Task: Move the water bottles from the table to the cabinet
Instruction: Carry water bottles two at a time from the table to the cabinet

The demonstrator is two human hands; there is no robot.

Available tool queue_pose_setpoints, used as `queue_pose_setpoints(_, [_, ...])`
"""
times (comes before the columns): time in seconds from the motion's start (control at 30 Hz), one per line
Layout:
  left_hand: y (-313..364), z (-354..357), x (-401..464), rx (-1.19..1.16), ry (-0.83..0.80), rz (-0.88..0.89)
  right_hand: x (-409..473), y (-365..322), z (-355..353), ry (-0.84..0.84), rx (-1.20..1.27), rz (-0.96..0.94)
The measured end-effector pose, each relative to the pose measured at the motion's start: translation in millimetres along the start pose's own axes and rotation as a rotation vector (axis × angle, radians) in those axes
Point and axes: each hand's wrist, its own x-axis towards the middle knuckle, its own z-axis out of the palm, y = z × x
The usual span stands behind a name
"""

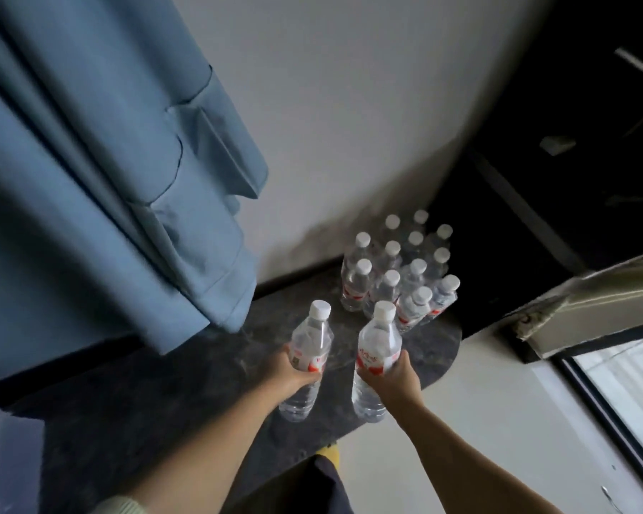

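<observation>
Two clear water bottles with white caps and red labels are in my hands above the dark marbled table [156, 395]. My left hand [294, 372] grips the left bottle [310, 343] around its label. My right hand [394, 380] grips the right bottle [377, 343] the same way. Both bottles stand roughly upright, their bases near the table's front edge. Behind them, a cluster of several identical bottles [398, 268] stands at the table's far end against the wall.
A blue curtain [101, 161] hangs at the left, its hem just over the table. A white wall [331, 105] is behind. Dark furniture [572, 142] fills the upper right. Pale floor [498, 402] and a window frame [617, 421] lie at the right.
</observation>
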Motion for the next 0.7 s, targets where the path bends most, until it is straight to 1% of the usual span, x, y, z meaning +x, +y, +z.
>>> queue_pose_setpoints(0.07, [12.1,3.7,29.4,0.011,-0.002,-0.008,27.8,-7.7,6.6,0.02,0.028,0.032])
queue_pose_setpoints(0.2, [33.4,7.2,80.3,0.021,0.035,0.015,68.0,-15.4,29.9,0.094,0.176,0.079])
queue_pose_setpoints(0.33, [53.4,9.5,134.2,-0.009,0.112,0.103,108.8,-21.0,57.7,0.227,0.323,0.129])
queue_pose_setpoints(0.47, [68.4,13.2,178.9,-0.056,0.176,0.187,137.6,-24.6,79.0,0.372,0.415,0.175])
queue_pose_setpoints(0.6, [76.8,24.1,217.6,-0.12,0.141,0.294,158.1,-19.1,101.2,0.464,0.515,0.21])
queue_pose_setpoints(0.7, [77.3,33.1,237.8,-0.241,0.08,0.335,167.7,-9.9,113.3,0.475,0.557,0.235])
